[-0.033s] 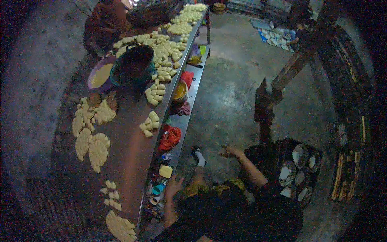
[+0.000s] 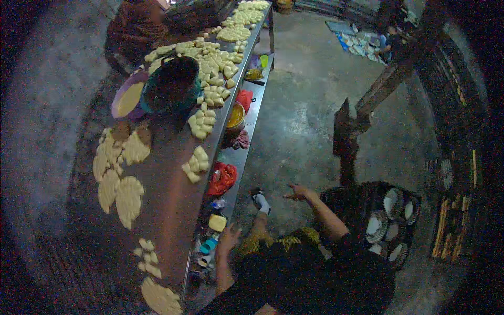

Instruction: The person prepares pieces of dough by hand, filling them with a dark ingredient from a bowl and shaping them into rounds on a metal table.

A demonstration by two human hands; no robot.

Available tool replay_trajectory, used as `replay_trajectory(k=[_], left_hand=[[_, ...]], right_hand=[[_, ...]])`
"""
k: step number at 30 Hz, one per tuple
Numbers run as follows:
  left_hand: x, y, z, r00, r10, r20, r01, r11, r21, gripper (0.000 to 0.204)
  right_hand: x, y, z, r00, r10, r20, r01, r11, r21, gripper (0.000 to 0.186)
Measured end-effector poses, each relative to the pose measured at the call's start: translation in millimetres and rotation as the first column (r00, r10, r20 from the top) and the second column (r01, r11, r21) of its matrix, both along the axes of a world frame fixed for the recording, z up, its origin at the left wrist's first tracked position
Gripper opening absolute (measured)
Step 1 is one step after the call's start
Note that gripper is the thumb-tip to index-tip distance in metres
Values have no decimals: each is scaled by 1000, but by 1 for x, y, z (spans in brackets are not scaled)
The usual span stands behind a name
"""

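Note:
My left hand [image 2: 229, 236], fingers apart and holding nothing, hangs beside the table's lower shelf, near a yellow tub [image 2: 217, 223] and a teal cup [image 2: 208, 245]. My right hand [image 2: 295, 192] is empty, fingers spread, above the floor right of my white-clad foot [image 2: 262, 205]. The long table [image 2: 170, 199] carries cut dough pieces [image 2: 212, 63], flatter dough sheets [image 2: 129, 202], a dark teal basin [image 2: 169, 86] and a purple basin [image 2: 127, 100] with pale contents. The shelf also holds a red bag [image 2: 223, 178] and a bucket [image 2: 234, 115] of yellow contents.
A dark post [image 2: 345, 147] stands at my right, with a slanting beam. A dark tray [image 2: 416, 202] of round tins sits beside me. Bundled slats [image 2: 449, 226] lie at far right. At the back, another person [image 2: 388, 50] is by a tarp [image 2: 354, 42]. A brown shape [image 2: 131, 29] is at upper left.
The view has shifted very slightly. My right hand is a little higher in the picture, and more of the person by the tarp shows.

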State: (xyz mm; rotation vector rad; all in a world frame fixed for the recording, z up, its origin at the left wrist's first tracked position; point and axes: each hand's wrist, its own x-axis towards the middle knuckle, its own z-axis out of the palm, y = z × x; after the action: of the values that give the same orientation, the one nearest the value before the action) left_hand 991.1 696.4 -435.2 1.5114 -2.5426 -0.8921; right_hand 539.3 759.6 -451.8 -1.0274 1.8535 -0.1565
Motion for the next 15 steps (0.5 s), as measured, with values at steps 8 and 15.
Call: replay_trajectory(k=[8,15], left_hand=[[-170,-147,87,997,70,35,-79,900,429,58],[-203,-114,57,926,270,264,-364,823,435,48]], right_hand=[[-24,-191,-132,973,-193,-127,159,959,-236,100],[-66,-417,-235,982,141,125,-147,988,38,86]])
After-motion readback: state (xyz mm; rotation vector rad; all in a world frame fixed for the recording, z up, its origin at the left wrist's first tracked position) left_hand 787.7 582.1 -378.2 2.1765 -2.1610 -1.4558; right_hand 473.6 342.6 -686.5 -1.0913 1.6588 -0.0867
